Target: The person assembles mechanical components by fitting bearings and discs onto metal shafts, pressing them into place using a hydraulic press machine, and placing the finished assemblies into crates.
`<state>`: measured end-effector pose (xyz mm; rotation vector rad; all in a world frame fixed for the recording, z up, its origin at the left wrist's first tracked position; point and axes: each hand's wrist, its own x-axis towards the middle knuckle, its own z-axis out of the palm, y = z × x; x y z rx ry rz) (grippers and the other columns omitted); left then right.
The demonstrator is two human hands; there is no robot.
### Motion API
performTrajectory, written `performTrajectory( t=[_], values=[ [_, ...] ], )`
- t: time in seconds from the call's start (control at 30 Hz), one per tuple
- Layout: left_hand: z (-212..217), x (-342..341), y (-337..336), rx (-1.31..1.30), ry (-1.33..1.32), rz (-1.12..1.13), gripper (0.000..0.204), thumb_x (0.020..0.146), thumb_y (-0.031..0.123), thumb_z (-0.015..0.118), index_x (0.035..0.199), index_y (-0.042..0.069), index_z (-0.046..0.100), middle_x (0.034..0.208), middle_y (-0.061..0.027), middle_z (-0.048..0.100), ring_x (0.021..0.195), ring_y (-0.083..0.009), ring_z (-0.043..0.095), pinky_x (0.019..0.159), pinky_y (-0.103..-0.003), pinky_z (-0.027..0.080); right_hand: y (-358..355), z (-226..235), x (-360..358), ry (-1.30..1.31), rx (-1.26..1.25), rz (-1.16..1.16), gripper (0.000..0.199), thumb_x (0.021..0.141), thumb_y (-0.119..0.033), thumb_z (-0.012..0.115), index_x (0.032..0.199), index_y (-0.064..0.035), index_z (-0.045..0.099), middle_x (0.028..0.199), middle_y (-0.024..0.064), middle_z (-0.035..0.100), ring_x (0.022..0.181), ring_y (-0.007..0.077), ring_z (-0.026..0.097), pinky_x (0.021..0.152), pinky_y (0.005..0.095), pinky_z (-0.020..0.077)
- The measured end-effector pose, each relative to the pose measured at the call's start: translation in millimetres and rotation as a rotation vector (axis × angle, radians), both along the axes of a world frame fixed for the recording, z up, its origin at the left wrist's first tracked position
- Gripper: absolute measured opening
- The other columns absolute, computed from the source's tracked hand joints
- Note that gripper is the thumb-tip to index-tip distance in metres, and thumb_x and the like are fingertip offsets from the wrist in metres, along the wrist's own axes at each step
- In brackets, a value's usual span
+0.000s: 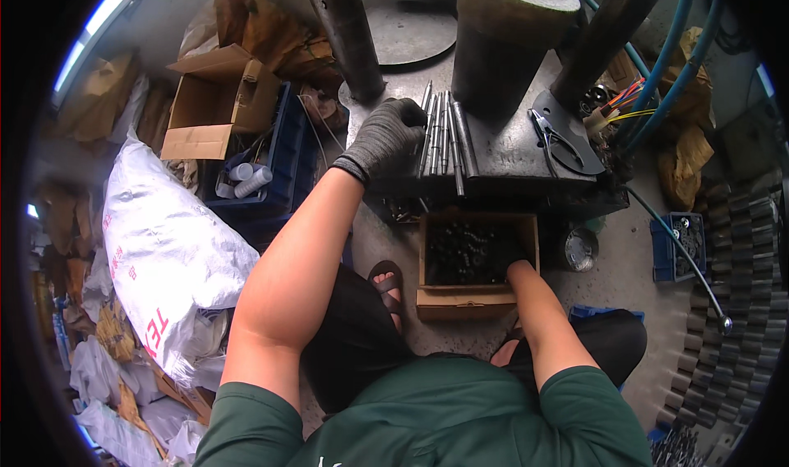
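Note:
On the steel worktable a row of slim metal shafts (446, 134) lies side by side, pointing away from me. My left hand (385, 141), in a grey knitted glove, is at the left end of this row. Its curled fingers close around the leftmost shaft (426, 145); the fingertips are partly hidden. Below the table edge stands an open cardboard box (465, 298) with many small dark metal parts (464, 247) inside. My right hand (500, 262) reaches into the box's right side in a dark glove, and its fingers are lost in the shadow there.
A thick steel cylinder (505, 44) rises behind the shafts between dark columns (345, 36). Pliers (549, 134) lie to their right. A white sack (168, 249) and a blue crate (288, 159) stand left. Stacked metal cylinders (731, 303) and a blue bin (679, 249) fill the right.

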<state>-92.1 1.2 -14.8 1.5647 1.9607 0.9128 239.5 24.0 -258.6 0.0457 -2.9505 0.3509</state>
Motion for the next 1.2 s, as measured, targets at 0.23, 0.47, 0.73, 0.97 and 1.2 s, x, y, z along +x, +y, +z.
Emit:
performTrajectory(
  t=[0.23,0.47,0.73,0.97,1.2],
  values=[
    [3.7,-0.6,5.2,-0.023,-0.024,-0.013,0.026,0.083,0.011,0.077,0.107,0.002,0.073,0.099,-0.0125,0.075,0.096,-0.0225,0.071,0.09,-0.035,0.056,6.3,6.3,-3.7,-0.101,-0.039,-0.03,0.046,0.086,-0.035,0.068,0.125,-0.0107,0.072,0.116,0.0223,0.072,0.108,0.0395,0.07,0.097,0.0471,0.0541],
    [2.0,-0.2,2.3,-0.007,-0.03,-0.011,0.024,0.082,0.011,0.077,0.104,0.003,0.073,0.097,-0.012,0.073,0.095,-0.0223,0.07,0.089,-0.036,0.056,0.1,19.7,-8.5,-0.183,-0.045,-0.033,0.048,0.085,-0.033,0.068,0.128,-0.0115,0.07,0.119,0.0229,0.071,0.109,0.0398,0.069,0.098,0.0471,0.0536],
    [-4.4,-4.1,3.7,0.021,-0.025,-0.012,0.025,0.081,0.01,0.075,0.105,0.004,0.073,0.1,-0.0127,0.074,0.098,-0.0234,0.071,0.091,-0.038,0.056,-21.4,31.8,-33.4,-0.296,-0.063,-0.034,0.05,0.085,-0.032,0.069,0.132,-0.0125,0.068,0.122,0.0236,0.069,0.111,0.0403,0.068,0.099,0.047,0.053],
    [15.5,-6.5,-10.9,-0.041,0.278,0.112,0.037,0.082,0.012,0.073,0.118,0.004,0.069,0.105,-0.0191,0.073,0.102,-0.0325,0.071,0.094,-0.04,0.055,-29.0,42.9,-33.7,-0.416,-0.098,-0.037,0.053,0.085,-0.03,0.069,0.135,-0.0134,0.065,0.125,0.0243,0.068,0.113,0.0407,0.067,0.1,0.047,0.0525],
    [34.1,2.2,-15.5,-0.244,0.233,0.092,0.054,0.083,0.024,0.083,0.132,0.009,0.064,0.122,-0.0189,0.073,0.121,-0.0344,0.067,0.105,-0.043,0.052,-25.9,64.6,-24.4,-0.543,-0.099,-0.078,0.056,0.085,-0.029,0.069,0.139,-0.0142,0.063,0.128,0.0249,0.067,0.115,0.0411,0.067,0.101,0.0469,0.052]
  ],
)
